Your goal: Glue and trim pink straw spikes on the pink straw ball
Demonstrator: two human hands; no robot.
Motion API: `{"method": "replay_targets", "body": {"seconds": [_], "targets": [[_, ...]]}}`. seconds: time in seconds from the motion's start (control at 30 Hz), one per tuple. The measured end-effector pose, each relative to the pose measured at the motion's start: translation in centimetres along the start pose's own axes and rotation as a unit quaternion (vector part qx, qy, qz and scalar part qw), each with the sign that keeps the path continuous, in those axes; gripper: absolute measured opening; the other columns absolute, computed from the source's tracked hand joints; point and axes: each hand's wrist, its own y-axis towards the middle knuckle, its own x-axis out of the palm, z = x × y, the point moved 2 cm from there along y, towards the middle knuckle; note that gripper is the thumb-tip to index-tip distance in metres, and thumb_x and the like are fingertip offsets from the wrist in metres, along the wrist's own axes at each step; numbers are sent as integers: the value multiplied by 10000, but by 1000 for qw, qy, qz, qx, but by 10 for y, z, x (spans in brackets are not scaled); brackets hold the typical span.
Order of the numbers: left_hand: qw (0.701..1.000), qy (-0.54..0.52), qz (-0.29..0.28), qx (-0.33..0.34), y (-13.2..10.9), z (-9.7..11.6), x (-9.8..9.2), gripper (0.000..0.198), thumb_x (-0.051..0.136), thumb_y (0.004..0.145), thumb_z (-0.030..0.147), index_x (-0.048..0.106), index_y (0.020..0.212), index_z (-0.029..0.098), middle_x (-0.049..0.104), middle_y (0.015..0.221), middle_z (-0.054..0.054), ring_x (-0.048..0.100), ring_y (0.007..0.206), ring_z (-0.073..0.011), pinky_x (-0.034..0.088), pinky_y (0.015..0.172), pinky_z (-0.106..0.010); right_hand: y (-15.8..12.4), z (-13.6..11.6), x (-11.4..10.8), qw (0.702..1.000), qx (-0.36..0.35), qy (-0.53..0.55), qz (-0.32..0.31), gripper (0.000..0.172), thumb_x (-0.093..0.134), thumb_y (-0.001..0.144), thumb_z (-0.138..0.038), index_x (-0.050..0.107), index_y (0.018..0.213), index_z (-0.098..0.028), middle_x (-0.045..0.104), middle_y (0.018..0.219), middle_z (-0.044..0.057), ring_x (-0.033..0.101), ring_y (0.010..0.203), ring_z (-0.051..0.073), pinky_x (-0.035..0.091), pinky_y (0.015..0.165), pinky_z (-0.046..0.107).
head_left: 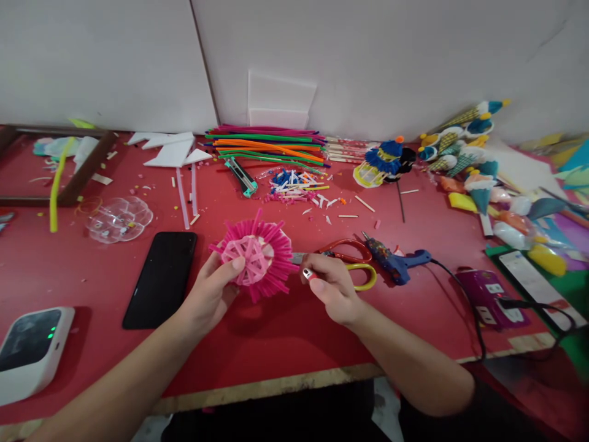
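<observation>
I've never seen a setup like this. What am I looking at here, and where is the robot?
There's no robot: these are a person's two bare hands, and the single picture comes from a camera worn on that person's head, looking forward and down.

The left hand holds a round pink fringed piece, with the thumb on its woven-looking middle. The right hand grips a small object with a metal tip, perhaps a lighter; the fingers hide most of it.

On the red table lie a dark phone to the left, a blue glue gun to the right, and, towards the wall, a bundle of coloured fuzzy sticks.
</observation>
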Motion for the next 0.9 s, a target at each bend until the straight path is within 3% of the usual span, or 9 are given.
{"method": "replay_targets", "body": {"seconds": [0.2, 0.53, 0.7, 0.9], "targets": [[1000, 2, 17, -5, 1, 0, 1, 649, 1053, 428, 476, 768, 941, 198, 807, 835, -42, 789, 840, -252, 648, 712, -296, -1, 3, 4, 998, 55, 22, 20, 476, 572, 888, -671, 497, 699, -240, 427, 574, -41, 333, 504, 116, 277, 489, 274], [1000, 5, 25, -18, 1, 0, 2, 653, 1061, 351, 500, 771, 857, 207, 820, 844, -43, 799, 838, -262, 668, 741, -321, 0, 6, 8, 997, 51, 55, 23, 270, 613, 890, -449, 502, 766, -235, 459, 635, -43, 348, 533, 108, 296, 492, 256], [999, 3, 26, -19, 1, 0, 3, 635, 1054, 405, 483, 757, 888, 197, 810, 820, -35, 786, 787, -229, 650, 708, -287, 2, 6, 8, 997, 59, 46, 10, 295, 605, 884, -470, 480, 748, -240, 471, 623, -40, 348, 538, 112, 298, 489, 256], [999, -19, 41, -20, 3, 0, -1, 610, 1047, 441, 431, 711, 896, 202, 767, 760, 13, 744, 689, -169, 582, 592, -211, 2, 5, 8, 998, 47, 45, 25, 207, 601, 868, -408, 524, 781, -237, 501, 635, -33, 377, 542, 119, 317, 496, 257]]}}
